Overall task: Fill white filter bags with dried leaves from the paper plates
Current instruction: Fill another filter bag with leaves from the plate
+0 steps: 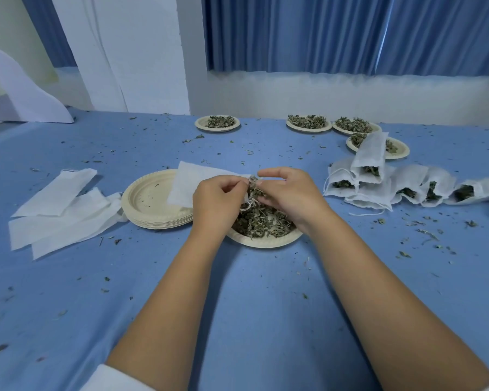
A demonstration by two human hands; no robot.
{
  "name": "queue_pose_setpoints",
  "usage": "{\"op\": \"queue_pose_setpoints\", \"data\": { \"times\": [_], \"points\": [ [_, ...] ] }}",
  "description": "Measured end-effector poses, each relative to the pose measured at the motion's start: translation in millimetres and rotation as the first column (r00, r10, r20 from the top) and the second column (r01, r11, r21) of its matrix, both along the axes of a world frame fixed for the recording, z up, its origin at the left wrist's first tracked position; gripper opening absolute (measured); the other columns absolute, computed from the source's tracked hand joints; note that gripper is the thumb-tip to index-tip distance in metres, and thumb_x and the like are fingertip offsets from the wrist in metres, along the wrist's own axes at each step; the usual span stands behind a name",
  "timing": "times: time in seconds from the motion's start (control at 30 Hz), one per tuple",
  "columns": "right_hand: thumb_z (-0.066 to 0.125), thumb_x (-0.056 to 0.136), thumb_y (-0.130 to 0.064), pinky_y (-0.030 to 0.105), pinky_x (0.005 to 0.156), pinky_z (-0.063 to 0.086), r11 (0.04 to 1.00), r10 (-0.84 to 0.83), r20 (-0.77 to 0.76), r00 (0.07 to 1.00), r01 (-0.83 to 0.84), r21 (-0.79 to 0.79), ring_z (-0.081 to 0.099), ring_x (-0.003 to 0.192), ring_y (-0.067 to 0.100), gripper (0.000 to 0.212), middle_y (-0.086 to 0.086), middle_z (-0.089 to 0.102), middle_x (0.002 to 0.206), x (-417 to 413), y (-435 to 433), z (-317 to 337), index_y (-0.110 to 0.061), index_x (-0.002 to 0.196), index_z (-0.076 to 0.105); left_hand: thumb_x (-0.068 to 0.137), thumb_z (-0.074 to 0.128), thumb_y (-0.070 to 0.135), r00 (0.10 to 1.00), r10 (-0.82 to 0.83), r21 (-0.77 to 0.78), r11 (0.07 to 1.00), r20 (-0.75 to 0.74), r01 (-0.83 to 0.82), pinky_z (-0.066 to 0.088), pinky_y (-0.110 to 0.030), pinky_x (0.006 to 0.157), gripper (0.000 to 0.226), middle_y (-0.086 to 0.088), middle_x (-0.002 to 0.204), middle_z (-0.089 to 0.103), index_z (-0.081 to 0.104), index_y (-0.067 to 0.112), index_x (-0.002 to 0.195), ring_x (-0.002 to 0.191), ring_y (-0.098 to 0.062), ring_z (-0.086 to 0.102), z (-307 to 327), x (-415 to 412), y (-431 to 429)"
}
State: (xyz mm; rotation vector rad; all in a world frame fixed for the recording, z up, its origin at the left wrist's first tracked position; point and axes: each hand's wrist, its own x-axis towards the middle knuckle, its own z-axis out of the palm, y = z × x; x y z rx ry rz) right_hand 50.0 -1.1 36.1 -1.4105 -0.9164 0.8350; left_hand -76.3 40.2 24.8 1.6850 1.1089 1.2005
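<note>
Here, from the head camera, the left hand pinched the mouth of a white filter bag lying across stacked empty plates; the right hand pinched dried leaves at it, above the paper plate.

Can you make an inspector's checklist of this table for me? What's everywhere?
surface: blue tablecloth, speckled with leaf crumbs.
job's things: filter bag held over plate of dried leaves; empty bags left; filled bags right; four far leaf plates.
clutter: stack of empty plates.
grips: left hand pinches the bag's mouth; right hand pinches dried leaves at it.
cables: nothing seen.
surroundings: blue curtain, white wall.
</note>
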Motion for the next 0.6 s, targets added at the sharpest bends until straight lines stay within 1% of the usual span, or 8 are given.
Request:
{"op": "queue_pose_setpoints", "data": {
  "times": [0.07, 0.13, 0.23, 0.33, 0.4, 0.47, 0.53, 0.6],
  "points": [
    [0.076, 0.083, -0.008, 0.020, 0.069, 0.059, 0.999, -0.051, -0.058, 0.997, 0.052, 0.010, 0.066, 0.061, 0.004, 0.010, 0.003, 0.068, 0.080, -1.1, 0.1, -3.2, -0.010, 0.086, 0.066, 0.086, 0.066, 0.016, 0.998, -0.011, -0.033, 0.999, 0.060, 0.013, 0.047, -0.013, 0.069, 0.026, 0.014, 0.074, 0.072, 0.071, 0.032, 0.066, 0.071, 0.003, 0.062, 1.0, -0.2, 0.5],
    [0.079, 0.080, -0.008, 0.020, 0.068, 0.059, 0.998, -0.059, -0.069, 0.996, 0.059, 0.000, 0.065, 0.057, 0.005, 0.011, -0.001, 0.068, 0.067, -2.7, -0.5, -5.4, -0.008, 0.081, 0.068, 0.086, 0.067, 0.014, 0.991, -0.036, -0.059, 0.997, 0.127, 0.044, 0.047, -0.009, 0.067, 0.022, 0.016, 0.074, 0.072, 0.074, 0.029, 0.070, 0.071, 0.006, 0.062, 1.9, -1.6, 0.9],
    [0.078, 0.079, -0.004, 0.022, 0.067, 0.058, 0.997, -0.078, -0.019, 0.997, 0.078, 0.005, 0.066, 0.061, 0.007, 0.012, -0.001, 0.070, 0.066, -5.2, -0.9, -8.2, -0.011, 0.073, 0.071, 0.085, 0.068, 0.013, 0.980, -0.074, -0.078, 0.993, 0.184, 0.089, 0.047, -0.007, 0.065, 0.020, 0.013, 0.073, 0.073, 0.075, 0.024, 0.071, 0.068, 0.006, 0.063, 3.3, -3.7, 0.1],
    [0.073, 0.079, -0.005, 0.028, 0.065, 0.055, 0.991, -0.128, 0.151, 0.980, 0.130, -0.002, 0.062, 0.060, 0.009, 0.023, -0.005, 0.068, 0.060, -7.0, -0.8, -11.5, -0.019, 0.061, 0.071, 0.085, 0.069, 0.016, 0.987, -0.102, -0.056, 0.992, 0.126, 0.110, 0.048, -0.012, 0.063, 0.013, 0.001, 0.073, 0.073, 0.075, 0.022, 0.075, 0.058, -0.001, 0.063, 2.7, -2.6, -2.0],
    [0.070, 0.081, -0.009, 0.026, 0.061, 0.051, 0.995, -0.098, 0.166, 0.981, 0.102, -0.013, 0.060, 0.061, 0.009, 0.024, -0.006, 0.067, 0.059, -7.8, -0.4, -10.0, -0.019, 0.060, 0.072, 0.086, 0.071, 0.019, 0.992, -0.097, -0.035, 0.994, 0.078, 0.100, 0.048, -0.013, 0.062, 0.007, -0.001, 0.071, 0.072, 0.076, 0.021, 0.081, 0.056, 0.000, 0.061, 1.2, -1.8, -1.9],
    [0.069, 0.086, -0.014, 0.025, 0.072, 0.057, 0.999, -0.028, 0.049, 0.998, 0.030, -0.041, 0.067, 0.067, 0.008, 0.020, -0.002, 0.070, 0.068, -7.3, 0.2, -6.9, -0.017, 0.067, 0.074, 0.086, 0.072, 0.021, 0.996, -0.064, -0.026, 0.997, 0.063, 0.066, 0.047, -0.014, 0.064, 0.005, 0.001, 0.071, 0.072, 0.075, 0.021, 0.083, 0.057, 0.003, 0.060, 0.3, -2.4, -0.8],
    [0.068, 0.089, -0.010, 0.028, 0.084, 0.057, 0.999, 0.029, -0.121, 0.992, -0.033, -0.029, 0.071, 0.069, 0.008, 0.013, 0.006, 0.072, 0.083, -5.2, 0.3, -3.8, -0.014, 0.078, 0.073, 0.087, 0.071, 0.018, 0.993, -0.040, -0.057, 0.997, 0.112, 0.047, 0.047, -0.012, 0.063, 0.009, 0.004, 0.069, 0.071, 0.074, 0.022, 0.079, 0.056, 0.006, 0.058, 1.4, -3.4, 0.3],
    [0.070, 0.087, -0.002, 0.021, 0.073, 0.058, 0.999, 0.047, -0.225, 0.973, -0.043, 0.023, 0.070, 0.070, 0.011, 0.009, 0.012, 0.071, 0.091, -4.0, -0.2, -3.2, -0.010, 0.089, 0.071, 0.087, 0.069, 0.014, 0.981, -0.032, -0.125, 0.991, 0.193, 0.057, 0.044, -0.008, 0.054, 0.015, 0.011, 0.059, 0.066, 0.073, 0.021, 0.075, 0.051, 0.006, 0.056, 4.2, -4.4, 0.5]
  ]
}}
